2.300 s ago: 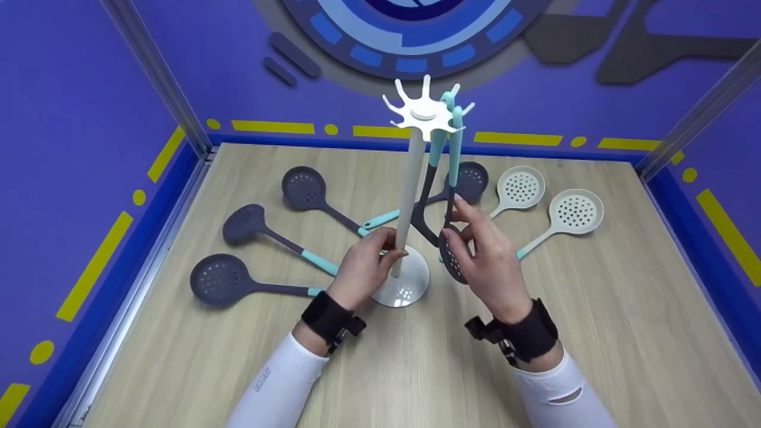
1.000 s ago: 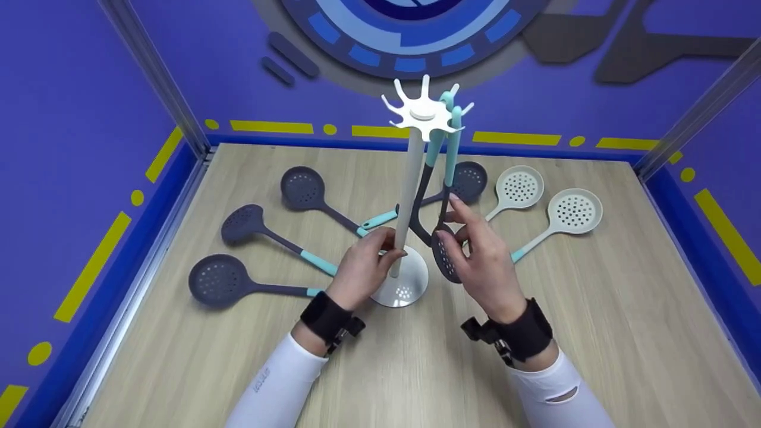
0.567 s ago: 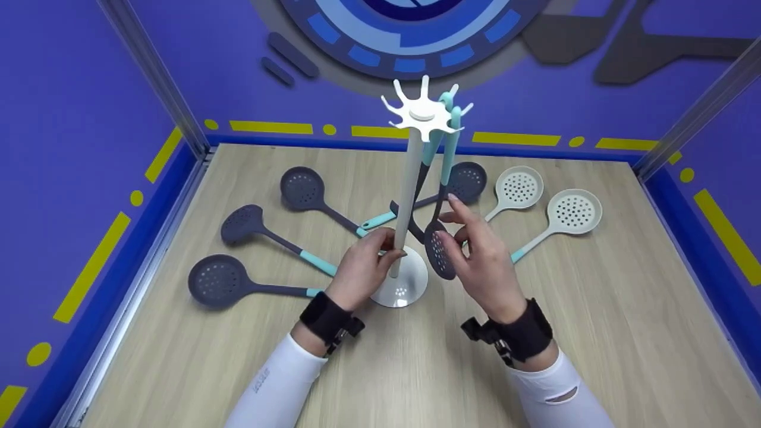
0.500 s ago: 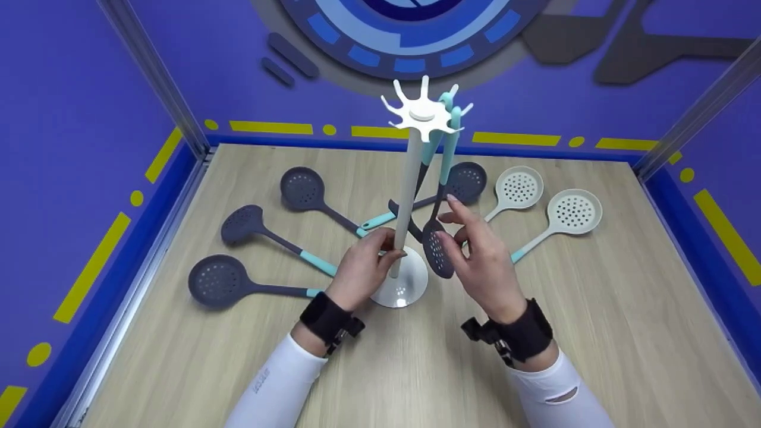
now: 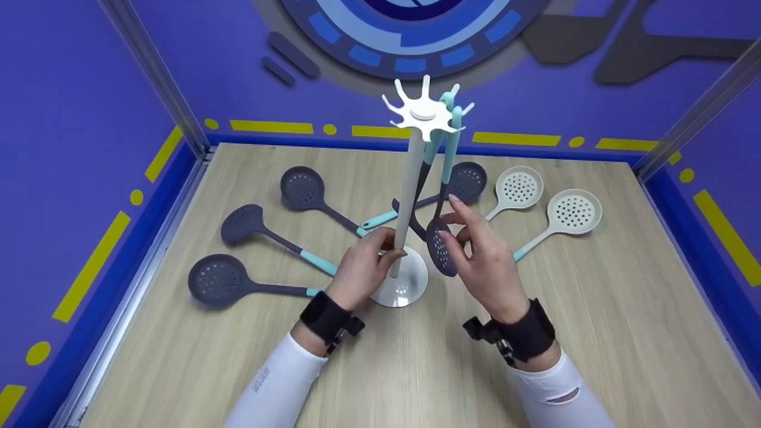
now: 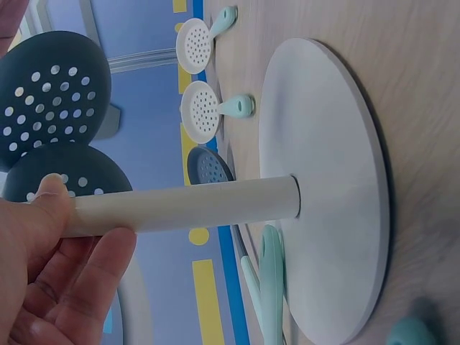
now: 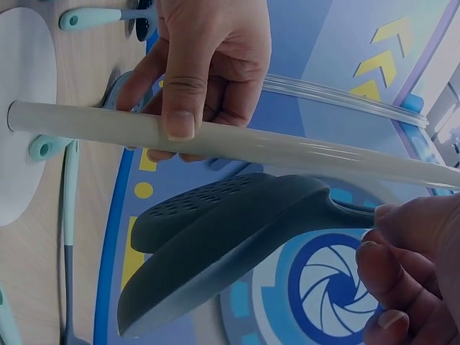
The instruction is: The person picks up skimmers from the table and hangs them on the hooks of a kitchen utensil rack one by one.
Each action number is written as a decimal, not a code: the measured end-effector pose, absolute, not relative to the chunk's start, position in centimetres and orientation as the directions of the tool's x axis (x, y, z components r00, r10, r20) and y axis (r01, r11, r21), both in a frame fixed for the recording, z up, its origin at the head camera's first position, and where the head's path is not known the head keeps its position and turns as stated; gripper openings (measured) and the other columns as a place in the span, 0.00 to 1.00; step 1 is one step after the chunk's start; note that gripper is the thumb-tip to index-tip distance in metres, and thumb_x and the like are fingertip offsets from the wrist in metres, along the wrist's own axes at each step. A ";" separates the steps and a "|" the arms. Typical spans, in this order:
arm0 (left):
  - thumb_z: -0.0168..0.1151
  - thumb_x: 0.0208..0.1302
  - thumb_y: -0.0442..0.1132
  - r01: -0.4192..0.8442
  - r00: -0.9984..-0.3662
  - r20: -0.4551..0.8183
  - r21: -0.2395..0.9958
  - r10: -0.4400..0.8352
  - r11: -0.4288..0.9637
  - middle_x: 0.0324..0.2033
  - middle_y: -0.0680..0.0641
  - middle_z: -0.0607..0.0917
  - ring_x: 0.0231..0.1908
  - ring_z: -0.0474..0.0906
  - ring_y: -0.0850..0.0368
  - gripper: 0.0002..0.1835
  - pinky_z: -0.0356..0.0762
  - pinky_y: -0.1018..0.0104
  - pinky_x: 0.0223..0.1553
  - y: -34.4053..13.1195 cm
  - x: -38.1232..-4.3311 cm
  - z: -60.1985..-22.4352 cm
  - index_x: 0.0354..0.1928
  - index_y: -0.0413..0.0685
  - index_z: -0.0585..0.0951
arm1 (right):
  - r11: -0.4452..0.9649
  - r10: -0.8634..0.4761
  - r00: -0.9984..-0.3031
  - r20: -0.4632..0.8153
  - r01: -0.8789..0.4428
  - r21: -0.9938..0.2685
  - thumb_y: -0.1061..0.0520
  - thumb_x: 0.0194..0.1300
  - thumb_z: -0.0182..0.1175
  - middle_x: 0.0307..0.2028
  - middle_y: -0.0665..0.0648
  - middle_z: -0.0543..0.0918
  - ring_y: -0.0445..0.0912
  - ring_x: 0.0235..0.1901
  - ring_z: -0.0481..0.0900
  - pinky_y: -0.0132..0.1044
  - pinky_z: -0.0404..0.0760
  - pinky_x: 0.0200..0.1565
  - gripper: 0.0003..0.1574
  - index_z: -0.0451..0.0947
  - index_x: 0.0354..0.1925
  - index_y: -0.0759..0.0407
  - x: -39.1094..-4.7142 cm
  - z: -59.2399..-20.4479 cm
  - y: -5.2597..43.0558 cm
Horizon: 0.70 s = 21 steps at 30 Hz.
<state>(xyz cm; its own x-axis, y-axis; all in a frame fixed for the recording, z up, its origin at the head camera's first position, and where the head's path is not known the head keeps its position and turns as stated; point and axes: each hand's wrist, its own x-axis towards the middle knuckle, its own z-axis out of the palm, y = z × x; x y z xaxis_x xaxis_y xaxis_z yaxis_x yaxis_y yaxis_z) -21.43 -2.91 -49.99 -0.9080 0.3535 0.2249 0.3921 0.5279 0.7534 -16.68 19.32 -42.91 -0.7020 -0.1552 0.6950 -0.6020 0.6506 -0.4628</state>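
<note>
A white utensil stand with a hooked top stands mid-table. My left hand pinches its pole low down, above the round base. Two dark slotted utensils with mint handles hang from the right-hand hooks. The nearer is a skimmer with a round perforated head; the other hangs behind it, partly hidden by the pole. My right hand is beside the nearer skimmer, its thumb at the neck in the right wrist view, index finger and thumb apart.
On the left of the wooden table lie dark skimmers and a dark slotted ladle. Behind the stand lies another dark skimmer. Two cream skimmers lie at the right. Blue panels enclose the table.
The nearer hanging skimmer has swung left, then slightly back right, and the one behind it has swung too. My right hand has shifted a little left. My left hand stays on the pole.
</note>
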 end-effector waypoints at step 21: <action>0.65 0.75 0.45 0.417 -0.899 0.258 0.748 0.353 0.516 0.46 0.52 0.87 0.48 0.86 0.59 0.11 0.87 0.65 0.48 -2.9 -21.4 -50.1 0.53 0.52 0.80 | 0.734 -0.088 -0.716 0.693 -0.517 -0.441 0.66 0.72 0.64 0.52 0.58 0.86 0.42 0.30 0.77 0.26 0.67 0.33 0.30 0.75 0.70 0.57 -17.4 -42.4 22.0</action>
